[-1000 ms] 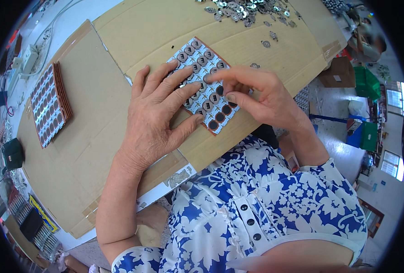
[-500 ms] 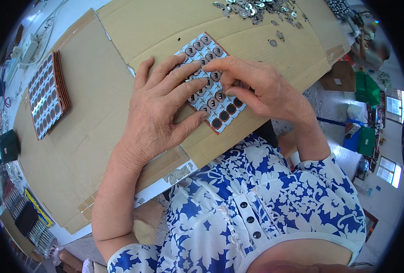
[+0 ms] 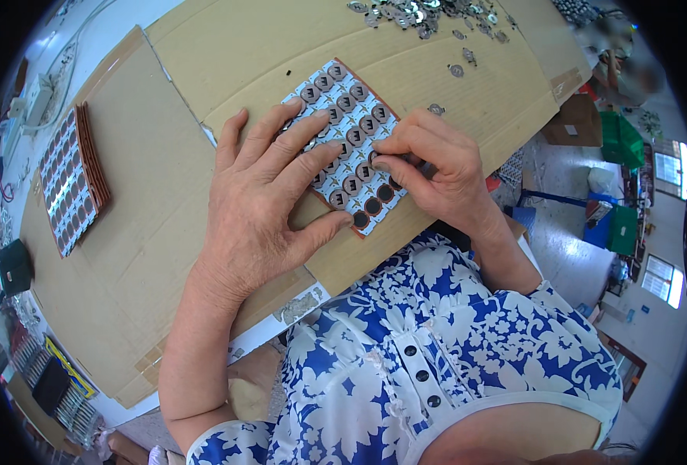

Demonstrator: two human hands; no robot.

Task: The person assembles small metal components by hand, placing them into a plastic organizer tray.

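A sheet of joined circuit boards (image 3: 357, 108), pale blue and white with a brown edge, lies slanted on the cardboard. Round metal discs sit in rows across most of it; bare dark circles (image 3: 373, 205) line its near row. My left hand (image 3: 262, 182) lies with fingers spread over the sheet's left side, thumb at the near corner. At the sheet's right edge, my right hand (image 3: 436, 167) pinches a round metal disc between thumb and index finger, at the end of a row. Its other fingers are curled, and what they cover is hidden.
A stack of similar board sheets (image 3: 72, 182) stands at the left. Loose metal discs with tabs (image 3: 421, 14) are heaped at the far side, and a few (image 3: 456, 70) lie nearer. Cardboard (image 3: 150, 232) covers the table. Green crates (image 3: 621, 139) and a cardboard box (image 3: 574, 124) are at the right.
My right hand has moved from over the middle rows to the sheet's right edge, its index finger and thumb drawn together. My left hand stays spread on the sheet; the view has shifted slightly.
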